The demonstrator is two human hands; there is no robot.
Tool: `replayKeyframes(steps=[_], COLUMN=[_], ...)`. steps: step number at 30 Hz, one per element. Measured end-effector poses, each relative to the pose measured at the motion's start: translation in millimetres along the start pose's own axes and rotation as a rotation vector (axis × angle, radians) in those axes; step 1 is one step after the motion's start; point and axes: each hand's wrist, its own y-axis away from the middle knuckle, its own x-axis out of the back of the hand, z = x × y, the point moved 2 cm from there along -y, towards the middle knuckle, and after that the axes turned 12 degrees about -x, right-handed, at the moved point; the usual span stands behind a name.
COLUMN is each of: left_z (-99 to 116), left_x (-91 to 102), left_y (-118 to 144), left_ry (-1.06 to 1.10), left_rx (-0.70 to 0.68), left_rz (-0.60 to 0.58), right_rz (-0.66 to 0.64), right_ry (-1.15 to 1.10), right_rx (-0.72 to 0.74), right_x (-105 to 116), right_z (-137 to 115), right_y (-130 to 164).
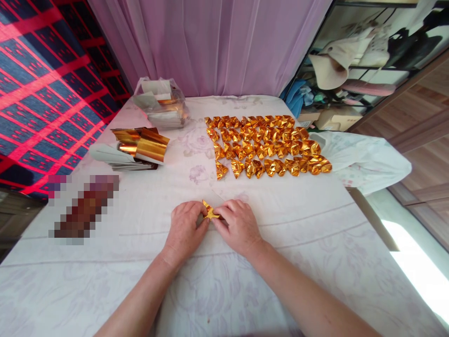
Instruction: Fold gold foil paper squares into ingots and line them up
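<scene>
1. Gold foil piece [210, 212], small and partly folded, pinched between both hands low on the bench [315, 243], near its middle.
2. Left hand [185, 229]: grip closed on the foil piece's left edge, fingertips curled onto it, palm down on the cloth.
3. Right hand [238, 225]: grip closed on the foil piece's right edge, thumb and forefinger meeting it, knuckles up.
4. Both hands touching at the fingertips around the piece; forearms resting on the pale flowered cloth.
5. Folded gold pieces [266, 145] laid in rows farther back, right of centre, well apart from the hands.
6. Stack of gold sheets [140, 147] at back left, top sheets curled, lying on a pile of pale paper.
7. Clear bag [162, 104] behind the stack, holding more paper and foil.
8. White bag [365, 161] at the bench's right edge, just beside the rows.
9. Purple curtain [210, 42] hanging behind the bench.
</scene>
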Motion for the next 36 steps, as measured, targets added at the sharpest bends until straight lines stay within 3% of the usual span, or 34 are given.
replayKeyframes(steps=[6, 18, 25, 29, 32, 36], left_z=[1.0, -0.2, 1.2, 1.1, -0.1, -5.0], left_x=[0.6, 0.5, 0.8, 0.0, -0.6, 1.1], left_y=[-1.2, -0.2, 0.0, 0.2, 0.7, 1.8], left_ry=[0.002, 0.01, 0.007, 0.001, -0.01, 0.028], left_rx=[0.017, 0.003, -0.001, 0.002, -0.014, -0.06], left_rz=[-0.007, -0.005, 0.009, 0.014, 0.027, 0.033], right_rz=[-0.036, -0.096, -0.062, 0.021, 0.052, -0.01], right_ry=[0.013, -0.133, -0.167, -0.218, -0.124, 0.048], right_rx=[-0.084, -0.066, -0.001, 0.051, 0.125, 0.193], right_x=[-1.8, -1.9, -6.5, -1.5, 6.4, 11.2], right_z=[-0.8, 10.4, 20.1, 19.2, 10.2, -0.1], right_y=[-3.2, -3.6, -2.2, 0.0, 3.1, 6.0])
